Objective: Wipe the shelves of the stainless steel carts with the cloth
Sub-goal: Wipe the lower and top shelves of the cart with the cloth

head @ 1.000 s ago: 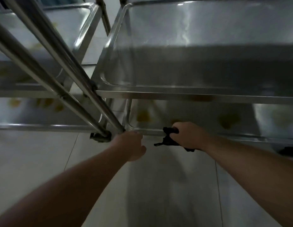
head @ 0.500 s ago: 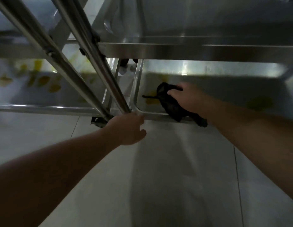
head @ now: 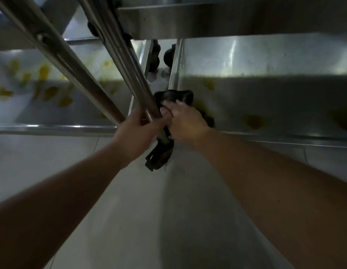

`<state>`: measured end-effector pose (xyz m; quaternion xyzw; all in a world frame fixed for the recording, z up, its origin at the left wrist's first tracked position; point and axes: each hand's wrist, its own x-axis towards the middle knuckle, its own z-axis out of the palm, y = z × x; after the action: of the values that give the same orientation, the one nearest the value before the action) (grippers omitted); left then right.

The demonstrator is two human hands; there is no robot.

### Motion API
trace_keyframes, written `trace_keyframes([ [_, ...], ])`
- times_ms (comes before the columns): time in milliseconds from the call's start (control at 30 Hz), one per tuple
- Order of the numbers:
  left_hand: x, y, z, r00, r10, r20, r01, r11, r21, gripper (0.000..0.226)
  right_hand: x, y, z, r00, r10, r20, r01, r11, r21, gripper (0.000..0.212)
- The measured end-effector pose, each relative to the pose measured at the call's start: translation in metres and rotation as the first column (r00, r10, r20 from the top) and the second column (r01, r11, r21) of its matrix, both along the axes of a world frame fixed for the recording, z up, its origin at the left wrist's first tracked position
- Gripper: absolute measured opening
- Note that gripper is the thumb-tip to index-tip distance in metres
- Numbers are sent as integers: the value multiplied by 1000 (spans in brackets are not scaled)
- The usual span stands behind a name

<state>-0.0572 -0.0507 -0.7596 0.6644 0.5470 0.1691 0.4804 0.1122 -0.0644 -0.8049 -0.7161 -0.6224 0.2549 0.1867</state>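
The dark cloth [head: 173, 98] lies bunched under and just beyond the right hand [head: 185, 121], whose fingers lie flat on top of it, pressing it onto the near left corner of the bottom shelf [head: 265, 101] of the right cart. Part of the cloth shows past the fingertips, and a little shows at the hand's right side. The left hand [head: 138, 134] sits just beside the right hand, to its left, with fingers curled round the cart's corner post [head: 118, 55] near its foot. Below both hands a caster [head: 159, 156] stands on the tiled floor [head: 149, 220].

To the right of the right hand the shelf runs on open, bounded by a raised lip along its near edge and its left edge. Overhead, the shelf above [head: 207, 22] leaves a low gap.

Two carts show, side by side; the left cart's bottom shelf [head: 33, 105] lies beyond the left hand. Two slanted posts cross the view. Yellow stains [head: 253, 121] dot both bottom shelves: about four on the right one and many more on the left.
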Motion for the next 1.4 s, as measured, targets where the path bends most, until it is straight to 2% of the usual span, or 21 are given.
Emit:
trace_keyframes([
  [67,14,0,0,989,84,120,-94,992,79,34,0,4,-13,986,120,117,-107,987,-117,54],
  [167,33,3,1,898,135,418,-133,991,-33,17,6,-2,-18,989,96,116,-88,994,-69,55],
  [200,36,5,0,872,133,470,-130,991,-39,10,9,-7,-17,989,70,128,-64,997,-50,55],
  [233,37,6,-1,871,121,476,-130,991,-15,6,14,-14,-18,988,41,150,-36,999,-31,56],
  [333,37,11,-9,886,75,458,-128,988,84,17,43,-51,-24,964,-120,239,114,993,38,60],
  [433,41,12,-13,860,96,501,-172,979,108,20,101,-96,-29,850,-408,333,389,913,126,58],
  [500,44,10,-16,845,103,525,-200,971,131,20,145,-117,-27,758,-537,372,554,830,69,60],
  [600,47,9,-19,815,131,564,-243,962,127,18,167,-119,-20,736,-578,352,633,772,-58,68],
  [633,48,9,-20,806,138,575,-252,960,123,18,158,-113,-18,744,-565,356,616,787,-38,68],
  [700,49,8,-20,800,128,586,-247,961,127,22,122,-97,-17,818,-449,361,471,881,27,66],
  [800,51,7,-19,805,133,578,-255,957,135,19,64,-53,-19,948,-92,303,98,995,-4,64],
  [867,50,6,-17,810,147,567,-268,954,136,15,40,-10,-18,949,129,288,-120,992,-48,64],
  [933,50,6,-16,825,157,542,-274,951,141,16,32,29,-17,923,240,300,-225,971,-86,65],
  [1067,49,7,-16,855,137,500,-254,951,175,19,66,96,-8,924,177,339,-144,982,-119,66],
  [1167,47,7,-19,854,126,505,-233,960,153,18,112,131,-1,930,29,365,49,978,-201,67],
  [1267,44,7,-20,861,110,496,-195,973,122,13,135,138,-2,934,-149,324,224,952,-209,65],
  [1333,43,9,-20,854,113,508,-186,978,94,10,116,132,-3,938,-147,314,209,963,-172,65],
  [1400,44,10,-20,839,125,530,-191,979,71,10,80,118,-6,955,-18,295,64,987,-146,66],
])
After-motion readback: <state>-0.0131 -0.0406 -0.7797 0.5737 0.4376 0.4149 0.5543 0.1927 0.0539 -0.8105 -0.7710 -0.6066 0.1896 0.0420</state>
